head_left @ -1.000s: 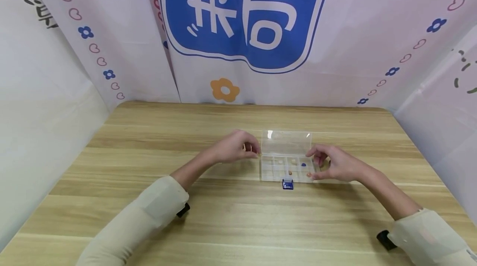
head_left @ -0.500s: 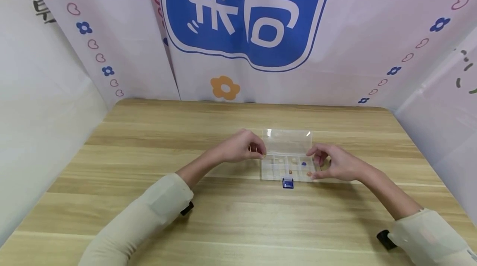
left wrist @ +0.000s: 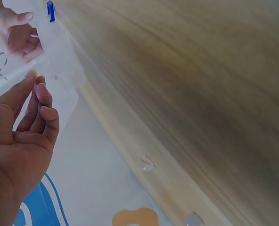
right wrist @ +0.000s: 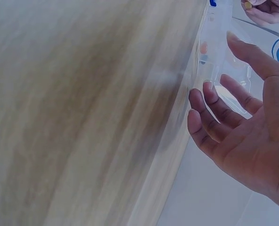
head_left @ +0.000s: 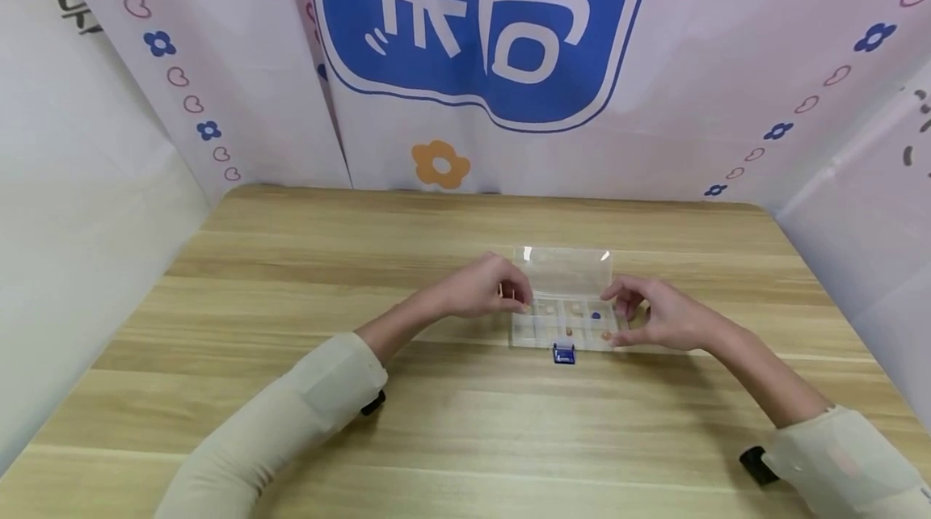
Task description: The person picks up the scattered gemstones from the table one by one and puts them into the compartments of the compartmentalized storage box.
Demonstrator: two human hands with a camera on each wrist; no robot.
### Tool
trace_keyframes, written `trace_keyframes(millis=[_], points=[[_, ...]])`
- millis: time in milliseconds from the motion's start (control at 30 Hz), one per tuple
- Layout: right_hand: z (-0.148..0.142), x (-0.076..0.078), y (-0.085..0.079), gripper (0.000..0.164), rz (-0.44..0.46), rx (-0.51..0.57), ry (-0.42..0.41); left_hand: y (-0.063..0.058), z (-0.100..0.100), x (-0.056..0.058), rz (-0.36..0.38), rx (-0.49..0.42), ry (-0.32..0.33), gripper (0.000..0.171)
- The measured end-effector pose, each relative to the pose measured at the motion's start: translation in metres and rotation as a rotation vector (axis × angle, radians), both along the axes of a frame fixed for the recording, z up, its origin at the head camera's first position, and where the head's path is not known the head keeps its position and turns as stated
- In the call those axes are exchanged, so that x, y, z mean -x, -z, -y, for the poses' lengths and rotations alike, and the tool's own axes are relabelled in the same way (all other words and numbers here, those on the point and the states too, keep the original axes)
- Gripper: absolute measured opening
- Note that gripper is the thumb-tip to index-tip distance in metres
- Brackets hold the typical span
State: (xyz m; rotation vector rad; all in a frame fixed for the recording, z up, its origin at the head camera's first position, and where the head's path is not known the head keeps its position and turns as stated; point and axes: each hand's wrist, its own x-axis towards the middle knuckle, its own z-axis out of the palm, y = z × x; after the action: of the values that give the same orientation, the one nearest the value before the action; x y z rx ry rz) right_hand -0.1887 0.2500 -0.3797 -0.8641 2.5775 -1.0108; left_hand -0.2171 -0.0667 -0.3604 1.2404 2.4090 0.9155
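A clear plastic compartment box point(head_left: 522, 331) lies on the table, its transparent lid point(head_left: 567, 271) raised at the back and its blue latch point(head_left: 563, 353) at the front. My left hand point(head_left: 486, 286) is above the box's left end, pinching a small yellow piece point(right wrist: 248, 5) between thumb and fingertips. A blue piece point(head_left: 596, 315), orange-brown pieces point(head_left: 606, 335) and pale pieces point(head_left: 576, 310) sit in separate compartments. At the right end, my right hand point(head_left: 665, 317) holds the box, thumb near the front corner and index finger near the hinge. The pieces' kind is too small to tell.
The box stands on a wood-grain table point(head_left: 436, 430). Behind it hangs a white cloth point(head_left: 625, 155) with a blue sign and an orange flower. Clear round bumpers point(left wrist: 145, 163) show along the table edge in the left wrist view.
My left hand has moved right, from beside the box to over its left compartments, still pinching the yellow piece. The right hand stays at the box's right end.
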Motion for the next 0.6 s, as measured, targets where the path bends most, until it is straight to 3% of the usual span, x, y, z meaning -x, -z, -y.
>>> trace_keyframes(millis=[400, 600], points=[[-0.001, 0.0, 0.0, 0.052, -0.006, -0.001, 0.009, 0.003, -0.017, -0.002, 0.047, 0.019, 0.043, 0.004], [-0.001, 0.001, 0.001, 0.053, -0.012, 0.003, 0.009, 0.009, -0.028, -0.001, 0.037, 0.028, 0.067, 0.004]])
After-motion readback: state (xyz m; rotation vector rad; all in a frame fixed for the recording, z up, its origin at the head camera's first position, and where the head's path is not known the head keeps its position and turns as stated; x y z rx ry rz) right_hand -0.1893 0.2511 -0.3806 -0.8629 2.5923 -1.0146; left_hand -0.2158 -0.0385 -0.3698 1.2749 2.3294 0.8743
